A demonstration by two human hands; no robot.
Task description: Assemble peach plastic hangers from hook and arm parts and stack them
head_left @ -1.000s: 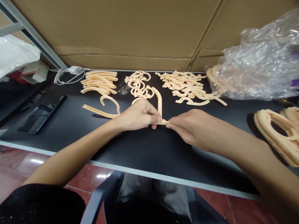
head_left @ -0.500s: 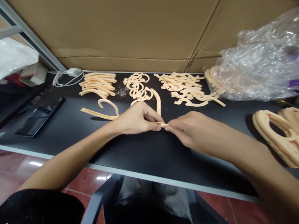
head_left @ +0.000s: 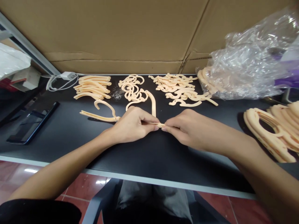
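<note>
My left hand is closed, thumb and fingers pinching a small cream-coloured hanger part above the black table. Its other end is pinched by the closed thumb and fingers of my right hand, so the fingertips nearly meet. Most of this part is hidden by the fingers. Left of my left hand show a hanger hook and a slotted hanger arm, which meet beside the hand. Behind the same hand stretches another curved arm; I cannot tell whether it joins the held part.
At the back lie a pile of slotted arms, a pile of hooks and a pile of wavy arms. Stacked hangers and a clear plastic bag are on the right. A phone and white cable are left.
My view has shifted slightly, so the table things sit a little further left. Both hands keep their pinch on the hanger part, with only small finger movement.
</note>
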